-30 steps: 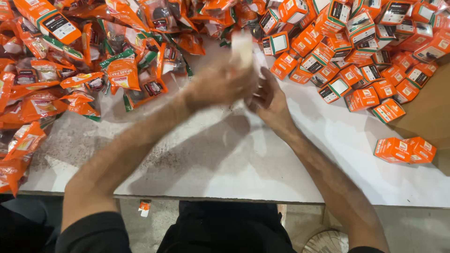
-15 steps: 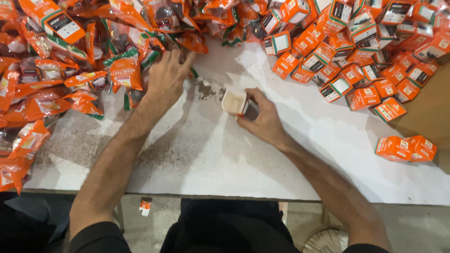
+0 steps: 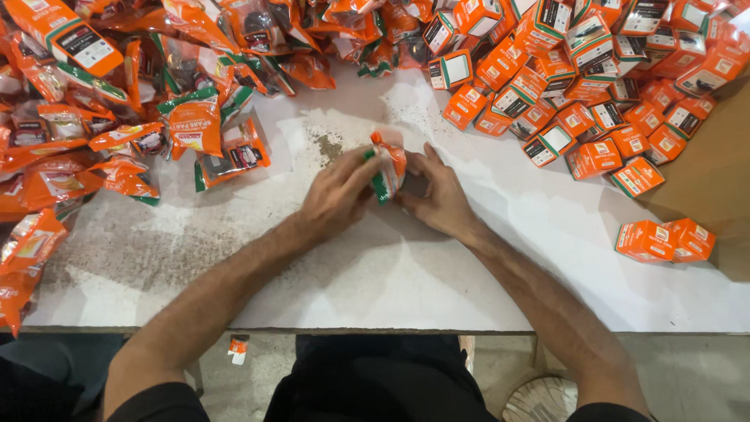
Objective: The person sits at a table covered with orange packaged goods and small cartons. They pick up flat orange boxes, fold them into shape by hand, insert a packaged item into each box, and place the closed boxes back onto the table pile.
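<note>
My left hand (image 3: pixel 337 195) and my right hand (image 3: pixel 437 191) meet at the middle of the white table (image 3: pixel 375 273). Between them is an orange, green and white plastic pouch (image 3: pixel 387 166), pinched by the fingers of my left hand. My right hand closes around a small box (image 3: pixel 414 184) right beside the pouch; most of that box is hidden by the fingers. A heap of similar orange pouches (image 3: pixel 117 101) lies to the left. A heap of small orange boxes (image 3: pixel 578 86) lies to the right.
Two orange boxes (image 3: pixel 664 239) sit apart near the table's right side. Brown cardboard (image 3: pixel 715 180) covers the far right. Dark specks dirty the tabletop (image 3: pixel 328 144) just beyond my hands. A small orange scrap (image 3: pixel 237 348) lies on the floor below the table's near edge.
My left hand reached into the pouch heap, took an orange pouch and brought it back to the middle. My right hand kept the small box and now meets the left.
</note>
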